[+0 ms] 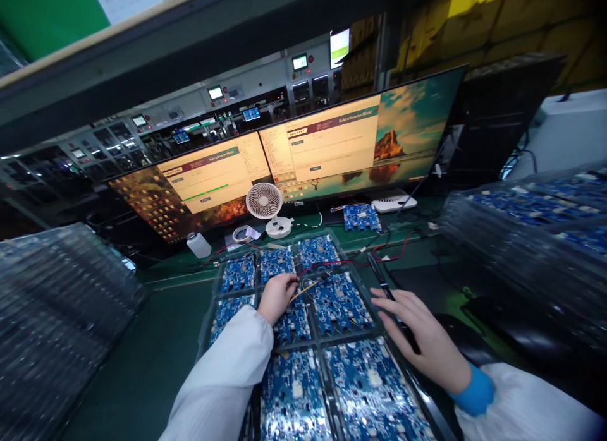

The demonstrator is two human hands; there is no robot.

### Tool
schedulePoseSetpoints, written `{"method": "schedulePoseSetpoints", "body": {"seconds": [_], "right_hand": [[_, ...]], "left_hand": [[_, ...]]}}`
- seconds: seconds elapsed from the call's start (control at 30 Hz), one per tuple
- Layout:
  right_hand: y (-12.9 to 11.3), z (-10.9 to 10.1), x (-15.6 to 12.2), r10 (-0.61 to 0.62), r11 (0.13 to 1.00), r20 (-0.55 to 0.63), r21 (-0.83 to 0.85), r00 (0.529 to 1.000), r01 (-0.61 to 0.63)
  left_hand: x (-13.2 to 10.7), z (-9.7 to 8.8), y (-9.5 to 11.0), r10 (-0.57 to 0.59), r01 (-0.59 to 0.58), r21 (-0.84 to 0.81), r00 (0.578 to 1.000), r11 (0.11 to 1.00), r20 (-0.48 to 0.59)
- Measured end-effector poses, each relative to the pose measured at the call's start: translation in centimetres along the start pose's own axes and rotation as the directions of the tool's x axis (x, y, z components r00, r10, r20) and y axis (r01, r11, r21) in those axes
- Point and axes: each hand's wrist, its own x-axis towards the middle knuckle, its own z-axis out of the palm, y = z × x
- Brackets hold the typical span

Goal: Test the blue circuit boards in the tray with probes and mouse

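Note:
My left hand [279, 297] reaches over a tray [318, 343] of blue circuit boards. Its fingertips are pinched together at the end of a thin red wire [339, 262], over a board in the middle row; the exact grip is partly hidden. A yellow wire [303, 290] runs beside these fingertips across to the neighbouring circuit board [340, 302]. At the tray's right edge is my right hand [420, 330], its fingers fairly straight. A slim black pen-like tool [379, 273] lies between its thumb and fingers, pointing up and left.
Stacked clear trays stand at left [61, 321] and right [521, 232], the right ones holding boards. Behind the work tray are a small white fan [264, 201], a white bottle [198, 246], a tape roll [242, 234], another board [361, 217] and two monitors [332, 144].

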Motion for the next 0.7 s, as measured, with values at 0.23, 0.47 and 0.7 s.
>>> {"method": "schedulePoseSetpoints", "body": {"seconds": [0.23, 0.47, 0.7], "right_hand": [[-0.09, -0.05, 0.1, 0.021, 1.0, 0.007, 0.009, 1.0, -0.021], [-0.13, -0.09, 0.2, -0.005, 1.0, 0.012, 0.001, 1.0, 0.005], [0.04, 0.03, 0.07, -0.022, 1.0, 0.002, -0.021, 1.0, 0.022]], "left_hand": [[0.19, 0.67, -0.81, -0.073, 0.072, -0.056, 0.997, 0.996, -0.015], [0.14, 0.49, -0.47, -0.101, 0.099, -0.1, 0.995, 0.99, -0.015], [-0.29, -0.29, 0.01, -0.123, 0.116, -0.156, 0.992, 0.981, -0.037]]}}
